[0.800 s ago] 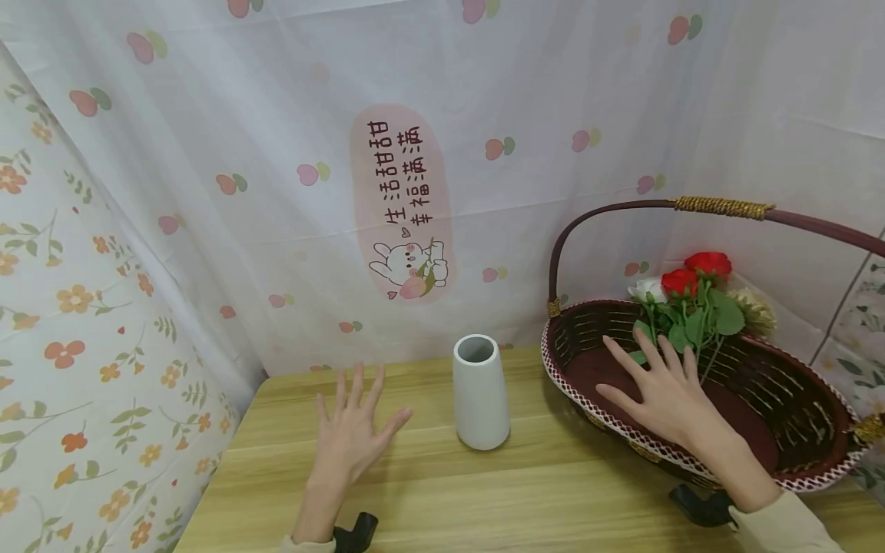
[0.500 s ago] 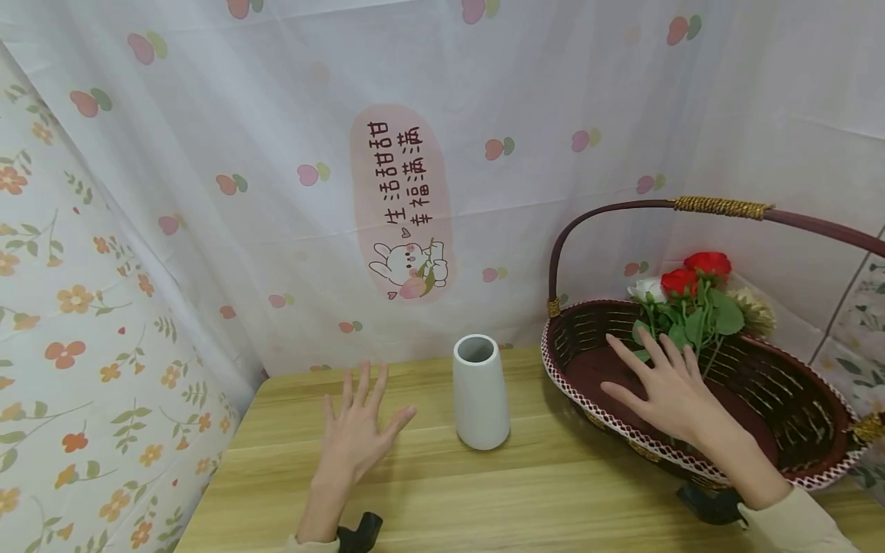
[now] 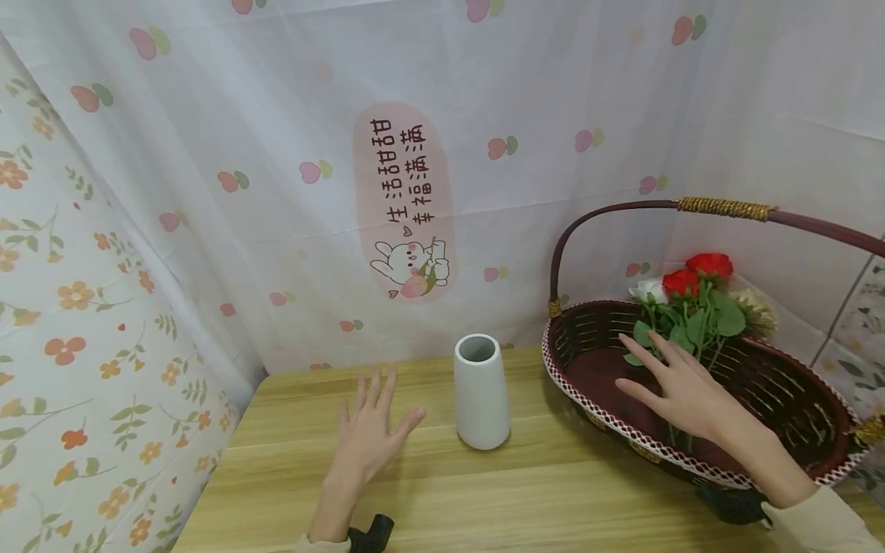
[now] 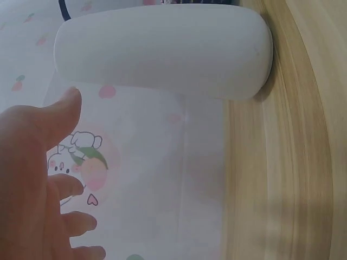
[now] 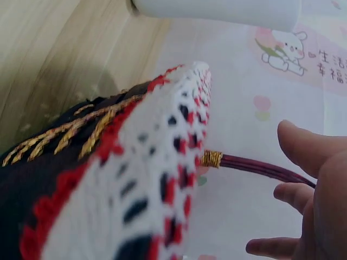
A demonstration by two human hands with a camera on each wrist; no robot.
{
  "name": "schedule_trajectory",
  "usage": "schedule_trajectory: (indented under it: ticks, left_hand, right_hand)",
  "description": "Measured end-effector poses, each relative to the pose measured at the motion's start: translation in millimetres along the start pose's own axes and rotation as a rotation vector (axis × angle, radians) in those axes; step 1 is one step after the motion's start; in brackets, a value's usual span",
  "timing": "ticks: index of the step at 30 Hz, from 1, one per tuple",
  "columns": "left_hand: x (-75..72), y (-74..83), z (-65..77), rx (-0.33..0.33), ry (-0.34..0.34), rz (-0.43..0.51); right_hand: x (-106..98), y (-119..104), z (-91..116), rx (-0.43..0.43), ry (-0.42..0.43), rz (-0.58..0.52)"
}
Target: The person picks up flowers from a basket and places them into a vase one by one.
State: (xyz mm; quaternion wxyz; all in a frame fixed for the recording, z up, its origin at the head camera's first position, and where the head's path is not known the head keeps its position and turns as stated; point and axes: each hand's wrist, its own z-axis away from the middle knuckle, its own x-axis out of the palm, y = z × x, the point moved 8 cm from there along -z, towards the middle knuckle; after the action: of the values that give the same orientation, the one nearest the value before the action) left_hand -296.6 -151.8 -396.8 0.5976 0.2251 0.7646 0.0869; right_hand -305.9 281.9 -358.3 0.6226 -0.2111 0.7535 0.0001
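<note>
A white vase (image 3: 482, 403) stands upright on the wooden table, its round mouth facing up. To its left hovers my left hand (image 3: 369, 434), fingers spread and holding nothing; in the left wrist view the thumb points toward the vase (image 4: 162, 51). My right hand (image 3: 691, 395) is over the dark brown wicker basket (image 3: 601, 388), also spread and holding nothing. Beyond its fingertips, red roses (image 3: 708, 269), a white rose (image 3: 648, 290) and green leaves lean at the basket's back rim. The right wrist view shows the basket's red-and-white trim (image 5: 162, 157) up close, beside the hand.
The basket's tall handle (image 3: 726, 208) arches above the flowers. A pale yellowish flower (image 3: 755, 311) lies right of the roses. Printed curtains (image 3: 304, 253) hang behind the wooden table (image 3: 276, 461) and along its left side.
Both hands have drifted slightly to the right, fingers still spread. The vase, basket and flowers stay where they were; the view has shifted very slightly.
</note>
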Motion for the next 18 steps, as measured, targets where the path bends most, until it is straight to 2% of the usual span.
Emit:
schedule_trajectory:
  ticks: [10,18]
  left_hand:
    - [2.9,4.7,-3.5,0.008,0.007,0.05]
    - [5.2,5.0,-5.1,0.037,0.056,0.069]
  right_hand:
    - [-10.6,11.3,-0.1,-0.015,0.013,-0.001]
    - [-20.0,28.1,4.0,-0.032,0.06,-0.045]
